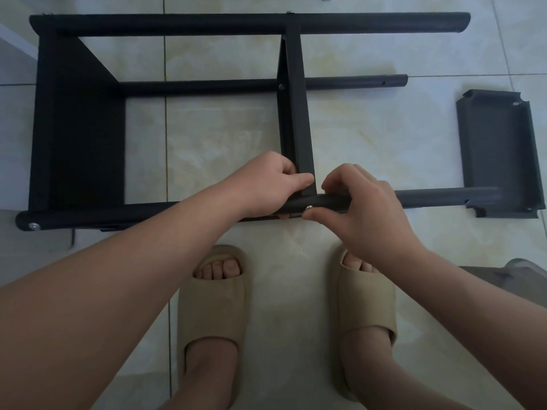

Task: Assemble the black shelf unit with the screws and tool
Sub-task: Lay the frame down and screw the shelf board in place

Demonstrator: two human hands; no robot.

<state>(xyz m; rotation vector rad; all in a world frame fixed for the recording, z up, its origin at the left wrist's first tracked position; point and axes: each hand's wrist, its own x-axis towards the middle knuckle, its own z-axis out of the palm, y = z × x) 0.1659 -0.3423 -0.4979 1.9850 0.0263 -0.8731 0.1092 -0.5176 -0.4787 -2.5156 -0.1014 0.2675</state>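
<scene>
1 frame (236,23), 1 panel (494,149), 2 slippers (211,303)

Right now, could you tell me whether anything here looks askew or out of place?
Nothing looks damaged. The middle shelf seems slightly slanted to the near pole, though the wide lens may cause that. A loose shelf panel lies unattached on the floor at the right, beneath that pole's end.

Head camera, facing steeply down
Close above left hand (275,184) and right hand (362,208); frame (236,23) spreads beyond their grip.
</scene>
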